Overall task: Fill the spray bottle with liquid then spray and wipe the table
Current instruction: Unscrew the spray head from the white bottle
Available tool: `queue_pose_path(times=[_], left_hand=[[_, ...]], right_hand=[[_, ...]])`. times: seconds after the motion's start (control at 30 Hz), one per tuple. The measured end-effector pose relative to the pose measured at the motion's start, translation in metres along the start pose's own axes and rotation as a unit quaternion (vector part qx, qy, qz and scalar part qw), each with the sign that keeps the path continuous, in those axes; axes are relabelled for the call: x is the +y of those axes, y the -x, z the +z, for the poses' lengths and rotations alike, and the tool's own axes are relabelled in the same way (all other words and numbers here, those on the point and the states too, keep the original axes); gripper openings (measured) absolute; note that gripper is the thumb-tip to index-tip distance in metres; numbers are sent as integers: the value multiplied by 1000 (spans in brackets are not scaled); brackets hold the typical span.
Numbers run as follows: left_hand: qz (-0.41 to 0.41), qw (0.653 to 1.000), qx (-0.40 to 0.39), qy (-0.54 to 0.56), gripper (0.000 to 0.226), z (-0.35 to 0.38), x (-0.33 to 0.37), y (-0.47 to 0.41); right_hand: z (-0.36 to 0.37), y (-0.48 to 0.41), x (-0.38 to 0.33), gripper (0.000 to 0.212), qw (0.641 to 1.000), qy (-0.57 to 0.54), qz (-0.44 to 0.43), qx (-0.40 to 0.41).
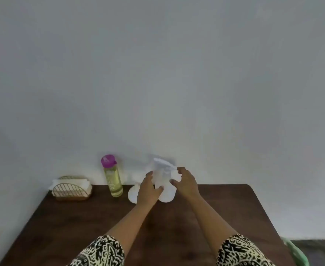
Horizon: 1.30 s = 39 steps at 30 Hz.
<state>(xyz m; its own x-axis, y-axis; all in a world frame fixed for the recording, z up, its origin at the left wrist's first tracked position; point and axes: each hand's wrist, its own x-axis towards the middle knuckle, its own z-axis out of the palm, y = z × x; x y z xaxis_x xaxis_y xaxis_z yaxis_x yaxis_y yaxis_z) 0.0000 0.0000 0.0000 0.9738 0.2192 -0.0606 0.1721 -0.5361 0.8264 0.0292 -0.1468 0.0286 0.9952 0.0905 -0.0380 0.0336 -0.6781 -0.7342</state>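
Observation:
A white spray bottle (pixel 165 195) stands upright near the far edge of the dark wooden table (pixel 81 227). My left hand (pixel 148 191) is wrapped around the bottle's body from the left. My right hand (pixel 186 180) pinches the white spray head (pixel 162 163) at the neck, thumb below and fingers above. A clear bottle (pixel 113 179) of yellowish liquid with a purple cap stands upright to the left, apart from both hands. The image is blurred around the spray head, so its seating on the neck is unclear.
A gold wire holder (pixel 72 189) with white napkins sits at the far left by the wall. A white round object (pixel 132 194) lies partly hidden behind my left hand. A green thing (pixel 297 252) shows past the table's right edge.

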Motion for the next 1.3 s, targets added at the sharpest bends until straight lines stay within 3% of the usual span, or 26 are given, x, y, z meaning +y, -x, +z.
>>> queue_pose_path(times=[0.13, 0.27, 0.53, 0.97, 1.3], left_hand=[[-28, 1000, -13, 4, 83, 23, -5, -24], [-16, 999, -33, -19, 77, 43, -14, -36], [10, 999, -12, -30, 70, 43, -29, -24], [5, 996, -28, 81, 69, 21, -67, 155], [15, 991, -9, 134, 57, -5, -86, 253]], right_hand=[[10, -29, 2, 53, 999, -42, 10, -29], [21, -43, 6, 33, 995, -87, -24, -33], [31, -25, 11, 31, 992, -110, -56, -19], [37, 158, 7, 23, 994, -79, -79, -6], [63, 265, -13, 26, 996, -76, -24, 38]])
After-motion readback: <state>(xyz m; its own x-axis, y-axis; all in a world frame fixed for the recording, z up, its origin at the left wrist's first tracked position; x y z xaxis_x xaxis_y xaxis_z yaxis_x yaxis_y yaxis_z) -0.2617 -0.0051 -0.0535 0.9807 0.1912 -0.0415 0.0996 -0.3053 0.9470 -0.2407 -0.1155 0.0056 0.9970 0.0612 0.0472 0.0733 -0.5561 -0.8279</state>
